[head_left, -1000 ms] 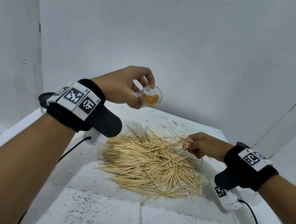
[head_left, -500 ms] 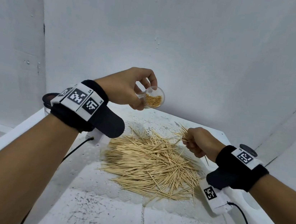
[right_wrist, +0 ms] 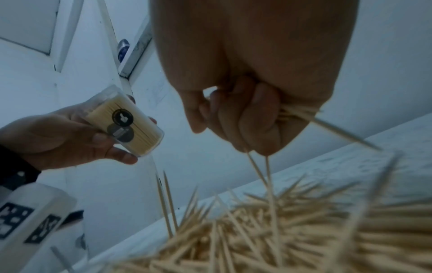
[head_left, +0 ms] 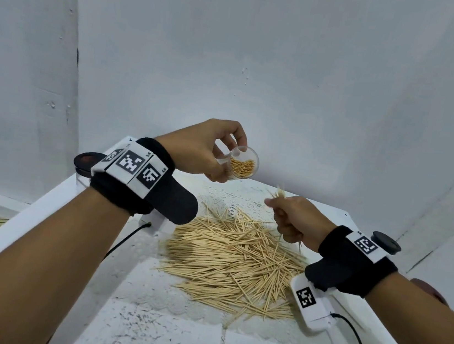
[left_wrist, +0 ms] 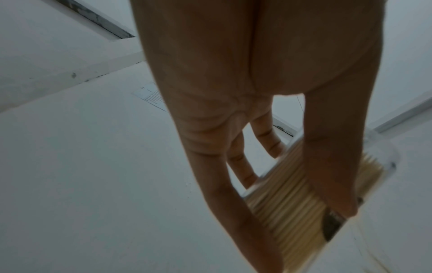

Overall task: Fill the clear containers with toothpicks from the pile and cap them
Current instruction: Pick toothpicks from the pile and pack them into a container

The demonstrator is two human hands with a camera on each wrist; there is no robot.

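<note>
Fingers [right_wrist: 247, 118] of the right hand [head_left: 295, 221] were curled tight round a small bundle of toothpicks [head_left: 278, 193]; points stuck out above the thumb side and a few below the fist. The hand was raised above the far right edge of the pile [head_left: 237, 262], clear of it.

Left hand [head_left: 199, 151] was held up above the far side of the table [head_left: 169, 337], thumb and fingertips gripping a clear container [head_left: 242, 163]. In the head view the container lay tilted on its side, open mouth turned toward the camera and toward the right hand. No cap on it. It was nearly full: tightly packed toothpick ends filled most of the round opening, with a narrow gap along the upper edge. In the right wrist view the same container [right_wrist: 126, 122] showed a round dark label on its wall, toothpicks lying parallel along its length. In the left wrist view the thumb crossed the container wall [left_wrist: 292, 194], fingers on the far side; picture blurred.

The bundle's tips sat just beside the container mouth, to its lower right, not touching it.

The pile lay loose and criss-crossed on a white lace-patterned mat [head_left: 163, 293] on the white table. Both wrists wore black bands with white marker tags; cables trailed from them.
</note>
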